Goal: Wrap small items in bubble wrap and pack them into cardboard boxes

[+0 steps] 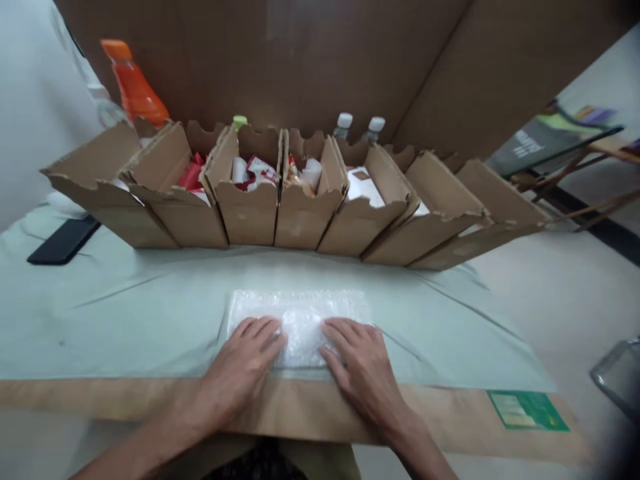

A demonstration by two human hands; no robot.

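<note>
A clear plastic bubble-wrap packet (299, 319) lies flat on the pale green cloth (125, 320) near the table's front edge. My left hand (245, 363) rests palm down on the packet's near left part, fingers stretched out together. My right hand (363, 367) lies palm down on its near right part, fingers also flat. Both hands press on the packet and grip nothing.
A row of several open cardboard bins (300, 200) holding red and white packets stands behind the packet. An orange bottle (133, 83) and small capped bottles (345, 123) stand at the back. A black phone (63, 241) lies at left, a green sticker (527, 410) at front right.
</note>
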